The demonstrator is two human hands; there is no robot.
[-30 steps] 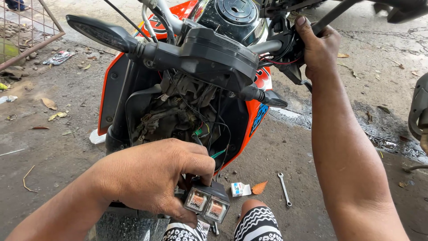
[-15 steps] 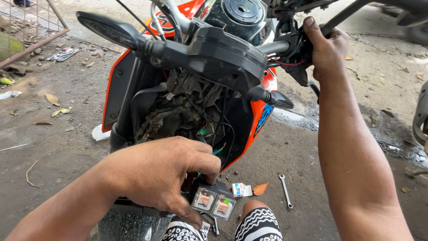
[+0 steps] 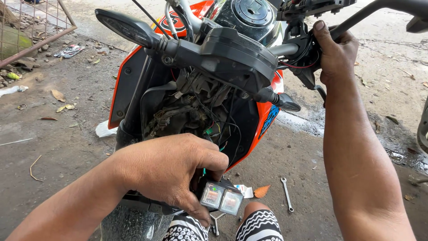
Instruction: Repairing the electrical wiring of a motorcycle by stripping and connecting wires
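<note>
An orange and black motorcycle [image 3: 133, 76] stands in front of me with its headlight removed, so a tangle of wires [image 3: 196, 111] shows behind the black instrument cluster [image 3: 232, 58]. My left hand [image 3: 174, 169] is closed around a small clear twin relay block [image 3: 221, 198] hanging on wires below the front. My right hand [image 3: 334, 49] grips the handlebar switch housing [image 3: 303, 49] at the upper right. A black turn signal [image 3: 127, 27] sticks out at the upper left.
A small spanner [image 3: 286, 194] lies on the wet concrete ground, beside an orange leaf [image 3: 261, 191]. Another tool [image 3: 215, 223] lies between my patterned knees [image 3: 261, 225]. A rusty metal fence [image 3: 40, 27] and litter sit at the far left.
The view has shifted slightly, and my left hand has turned the relay block a little; my right hand keeps its grip on the handlebar.
</note>
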